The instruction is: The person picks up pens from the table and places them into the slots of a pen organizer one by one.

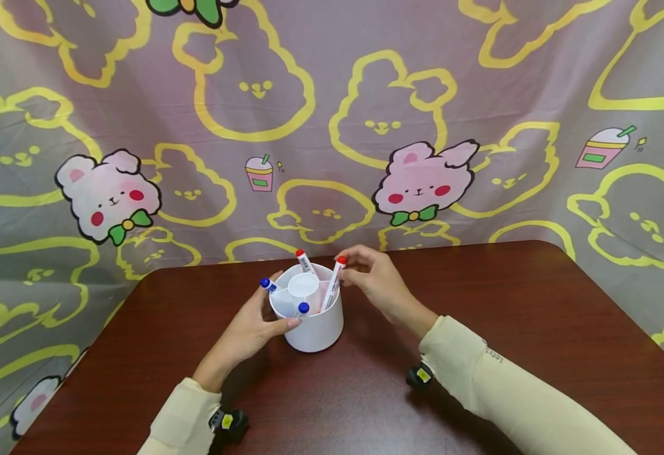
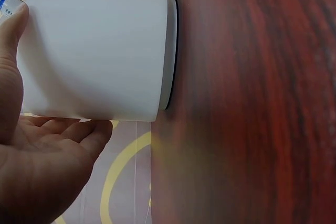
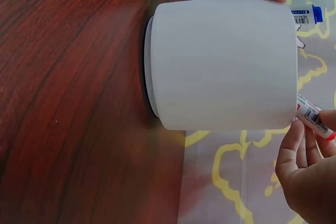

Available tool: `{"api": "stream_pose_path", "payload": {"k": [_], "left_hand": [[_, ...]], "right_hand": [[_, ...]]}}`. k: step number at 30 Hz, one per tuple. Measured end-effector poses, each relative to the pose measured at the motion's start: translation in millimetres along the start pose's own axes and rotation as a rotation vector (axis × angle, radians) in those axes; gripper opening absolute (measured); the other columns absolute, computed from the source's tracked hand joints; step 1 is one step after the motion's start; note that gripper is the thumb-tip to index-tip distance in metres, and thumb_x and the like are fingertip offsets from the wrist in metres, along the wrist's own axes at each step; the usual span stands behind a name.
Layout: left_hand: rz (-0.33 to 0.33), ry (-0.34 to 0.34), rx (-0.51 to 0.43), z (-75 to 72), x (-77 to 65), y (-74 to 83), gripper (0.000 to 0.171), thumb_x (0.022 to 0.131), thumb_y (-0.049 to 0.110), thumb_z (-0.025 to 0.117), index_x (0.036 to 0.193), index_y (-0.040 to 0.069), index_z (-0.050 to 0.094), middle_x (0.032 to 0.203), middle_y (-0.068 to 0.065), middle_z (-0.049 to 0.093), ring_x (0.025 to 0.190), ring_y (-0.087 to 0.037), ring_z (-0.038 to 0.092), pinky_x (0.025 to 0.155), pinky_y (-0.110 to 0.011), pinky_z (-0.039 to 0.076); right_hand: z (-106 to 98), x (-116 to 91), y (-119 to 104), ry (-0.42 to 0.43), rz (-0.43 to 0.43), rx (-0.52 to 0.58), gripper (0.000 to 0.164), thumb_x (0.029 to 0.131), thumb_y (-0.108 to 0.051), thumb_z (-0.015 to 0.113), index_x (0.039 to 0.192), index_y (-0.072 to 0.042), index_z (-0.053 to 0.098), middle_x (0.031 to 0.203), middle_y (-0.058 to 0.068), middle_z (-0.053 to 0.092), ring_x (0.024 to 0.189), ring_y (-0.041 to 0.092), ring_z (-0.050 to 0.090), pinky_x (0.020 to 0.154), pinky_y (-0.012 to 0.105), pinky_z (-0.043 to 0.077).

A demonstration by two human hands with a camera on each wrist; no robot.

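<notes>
A round white pen holder [image 1: 316, 333] with dividers and a round cup at its centre stands upright on the table. My left hand [image 1: 250, 332] grips it from the left, thumb at the near rim and fingers round the far side. At the right rim my right hand [image 1: 381, 285] pinches a red-capped marker [image 1: 333, 281], which leans with its lower end inside the holder. Another red-capped marker [image 1: 304, 261] stands in the back section. Two blue-capped markers are in it too: one marker [image 1: 268, 285] tilts left, the other marker [image 1: 302, 309] is near my left thumb [image 2: 14, 30].
The dark red-brown wooden table [image 1: 513, 316] spreads around the holder. Behind it hangs a cloth [image 1: 320, 133] printed with yellow outlines and pink bears, down to the table's back edge. A small black device [image 1: 229, 424] is strapped at each wrist.
</notes>
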State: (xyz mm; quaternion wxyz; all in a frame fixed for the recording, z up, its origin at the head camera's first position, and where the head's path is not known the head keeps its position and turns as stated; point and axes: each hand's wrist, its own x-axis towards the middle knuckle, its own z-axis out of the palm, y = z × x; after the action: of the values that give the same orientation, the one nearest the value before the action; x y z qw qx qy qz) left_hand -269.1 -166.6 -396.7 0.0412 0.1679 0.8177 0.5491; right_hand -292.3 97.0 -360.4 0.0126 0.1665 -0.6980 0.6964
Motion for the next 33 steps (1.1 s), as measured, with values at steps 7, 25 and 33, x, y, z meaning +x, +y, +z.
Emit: {"api": "stream_pose_path", "payload": {"k": [7,25,33], "left_hand": [[-0.005,-0.004,0.012,-1.3,-0.6,1.3,0.092,0.09,0.017,0.083,0.163,0.007,0.028,0.154,-0.022,0.05,0.136,-0.04,0.058,0.113,-0.053,0.049],[0.029,-0.023,-0.002,-4.9,-1.5,0.0,0.086,0.092,0.016,0.081,0.162,0.01,0.032,0.154,-0.019,0.052,0.137,-0.038,0.057,0.113,-0.05,0.049],[-0.002,-0.036,-0.02,-2.3,-3.0,-1.3,0.088,0.092,0.016,0.081,0.163,0.009,0.029,0.156,-0.021,0.05,0.138,-0.041,0.055,0.112,-0.052,0.05]], "right_hand": [[3.2,-0.7,2.0,0.007,0.02,-0.085,0.022,0.093,0.005,0.069,0.114,0.007,0.069,0.098,0.014,0.069,0.082,0.022,0.062,0.073,0.024,0.055],[8.3,-4.4,3.9,-0.006,0.039,-0.153,0.02,0.091,0.001,0.073,0.111,0.002,0.072,0.091,0.007,0.061,0.078,0.019,0.057,0.066,0.025,0.053],[1.1,-9.7,4.8,-0.006,0.058,-0.173,0.024,0.094,-0.003,0.074,0.117,0.0,0.07,0.094,0.008,0.064,0.081,0.018,0.059,0.068,0.028,0.054]]}}
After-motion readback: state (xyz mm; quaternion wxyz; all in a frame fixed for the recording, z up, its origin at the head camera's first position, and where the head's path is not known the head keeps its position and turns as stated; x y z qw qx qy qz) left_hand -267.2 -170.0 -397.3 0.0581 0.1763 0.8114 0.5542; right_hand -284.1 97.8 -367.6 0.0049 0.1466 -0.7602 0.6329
